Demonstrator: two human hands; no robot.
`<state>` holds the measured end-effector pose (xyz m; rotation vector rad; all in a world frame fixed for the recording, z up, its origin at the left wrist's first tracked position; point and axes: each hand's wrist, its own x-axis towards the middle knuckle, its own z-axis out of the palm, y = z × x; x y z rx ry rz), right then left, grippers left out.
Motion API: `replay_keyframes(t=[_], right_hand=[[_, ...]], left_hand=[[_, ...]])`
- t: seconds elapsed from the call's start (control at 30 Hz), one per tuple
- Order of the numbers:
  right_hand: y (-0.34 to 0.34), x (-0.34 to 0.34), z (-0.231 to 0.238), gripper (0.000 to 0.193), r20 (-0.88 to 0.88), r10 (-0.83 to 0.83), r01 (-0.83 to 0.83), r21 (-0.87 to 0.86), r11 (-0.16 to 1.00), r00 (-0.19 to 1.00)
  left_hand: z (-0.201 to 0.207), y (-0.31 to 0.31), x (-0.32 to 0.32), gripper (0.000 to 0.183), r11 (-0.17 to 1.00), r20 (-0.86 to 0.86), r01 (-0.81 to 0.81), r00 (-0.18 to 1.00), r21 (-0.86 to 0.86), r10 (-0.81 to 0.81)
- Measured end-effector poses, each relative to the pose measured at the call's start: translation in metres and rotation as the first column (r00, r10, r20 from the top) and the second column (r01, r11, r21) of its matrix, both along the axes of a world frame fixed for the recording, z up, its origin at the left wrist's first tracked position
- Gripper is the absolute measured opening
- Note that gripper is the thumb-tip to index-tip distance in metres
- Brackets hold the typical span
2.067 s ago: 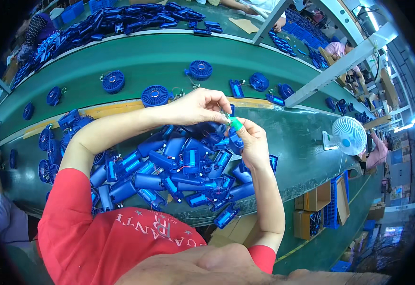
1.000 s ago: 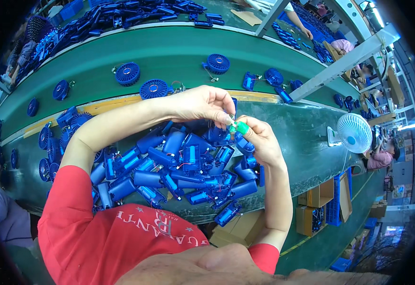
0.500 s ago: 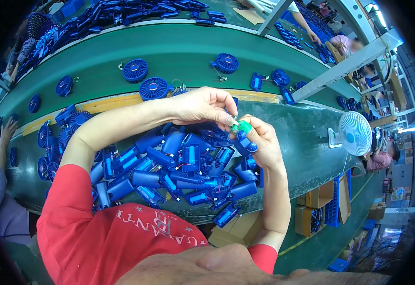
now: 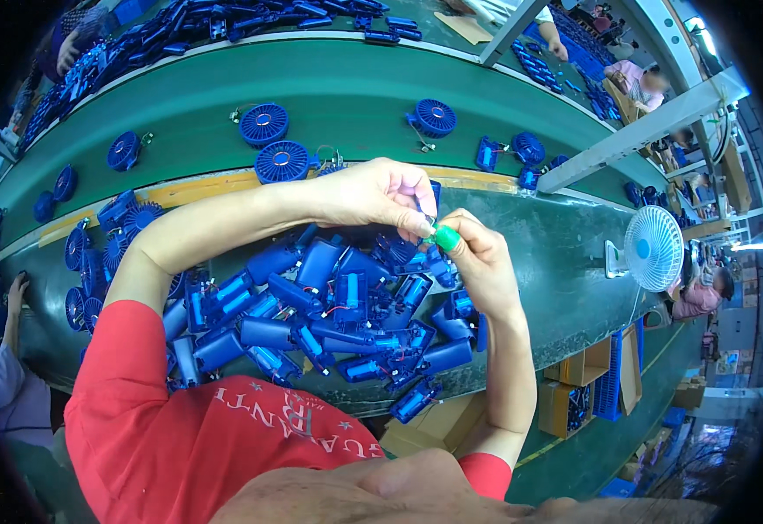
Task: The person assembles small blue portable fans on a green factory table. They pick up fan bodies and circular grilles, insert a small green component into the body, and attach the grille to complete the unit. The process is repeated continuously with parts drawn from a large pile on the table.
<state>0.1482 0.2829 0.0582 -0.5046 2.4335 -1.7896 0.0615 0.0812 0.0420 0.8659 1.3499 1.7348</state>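
Observation:
My left hand reaches in above the pile, its thumb and index finger pinched together. A tiny pale piece shows at these fingertips; I cannot make out its kind. Close against them is my right hand, fingers curled, with a green wrap round the thumb. Under that thumb a blue plastic fan part shows, partly covered by the fingers. Beneath both hands lies a heap of blue fan handles, several of them opened to show blue battery cells and thin wires with white plugs.
Round blue fan heads lie along the yellow edge strip and on the green conveyor belt beyond. A white desk fan stands at right, below a metal frame beam. Cardboard boxes sit lower right. Another person's arm is at far left.
Fan heads on the belt have shifted to the right. The blue part at my right hand has tilted and sits lower behind the fingers. The co-worker's hand at far left has come down.

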Motion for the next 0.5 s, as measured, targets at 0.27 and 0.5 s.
replay_keyframes(t=[0.27,0.5], right_hand=[[0.055,-0.103,0.005,0.022,0.221,-0.351,0.396,-0.210,0.894,0.910],[0.114,-0.167,-0.040,0.026,-0.224,-0.503,0.549,0.275,0.789,0.835]], left_hand=[[-0.081,0.034,-0.121,0.025,0.883,-0.880,-0.465,0.442,-0.063,0.170],[-0.123,0.098,-0.165,0.048,0.672,-0.911,-0.615,0.300,-0.413,-0.285]])
